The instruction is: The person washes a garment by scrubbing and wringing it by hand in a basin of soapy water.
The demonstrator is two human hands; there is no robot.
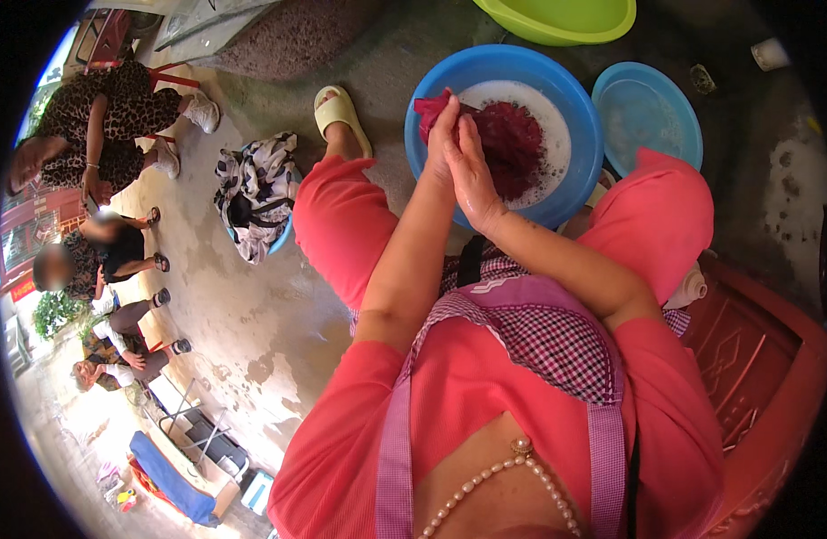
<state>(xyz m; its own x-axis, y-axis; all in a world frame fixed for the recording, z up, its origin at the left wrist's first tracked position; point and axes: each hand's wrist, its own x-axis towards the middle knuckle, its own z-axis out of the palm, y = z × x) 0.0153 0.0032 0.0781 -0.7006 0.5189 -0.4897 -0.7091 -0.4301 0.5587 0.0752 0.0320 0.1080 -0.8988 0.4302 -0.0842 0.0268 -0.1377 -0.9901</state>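
Observation:
My left hand (442, 145) and my right hand (479, 183) are pressed palm to palm above a blue plastic basin (584, 151). Dark red wet cloth (429, 111) is pinched between them and bulges out past the fingers of my left hand. More of the same cloth (514, 138) lies bunched in the basin, partly sunk in white suds (555, 121). What the palms cover cannot be seen. The basin stands on the floor between my knees.
A light blue basin (683, 87) with cloudy water sits right of the blue one, a green basin (568, 37) beyond. At left, black-and-white cloth (258, 182) fills another basin. A white bottle (688, 288) is by my right thigh. Several people sit far left.

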